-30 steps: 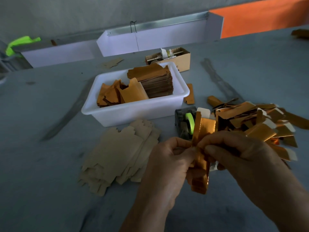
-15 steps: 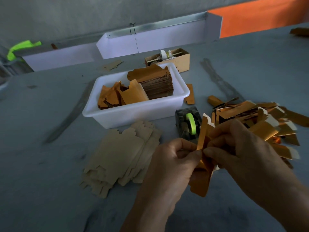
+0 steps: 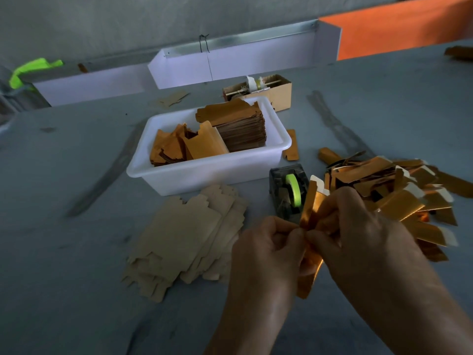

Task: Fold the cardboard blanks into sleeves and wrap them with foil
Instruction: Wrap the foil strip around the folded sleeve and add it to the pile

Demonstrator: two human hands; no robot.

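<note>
Gold foil catches the light on the sleeve [image 3: 311,203] held upright over the near middle of the grey table [image 3: 76,278], seen from the head camera. The left hand [image 3: 266,254] and the right hand [image 3: 358,234] are close together, thumbs almost meeting, and both pinch this sleeve at its middle, so its top sticks up above the fingers and its lower end hangs below them. Just beyond the hands stands a dark tape dispenser [image 3: 288,193] with a green roll. To the right of it lies a loose heap of finished foil-covered sleeves [image 3: 399,190]. To the left of the hands, flat on the table, a fanned stack of plain cardboard blanks [image 3: 184,237] is spread out. Farther off sits a white plastic tub [image 3: 212,170] holding a tall stack of foil blanks [image 3: 238,126] on its right side and looser pieces on its left. Behind the tub is a small cardboard box [image 3: 276,92]
</note>
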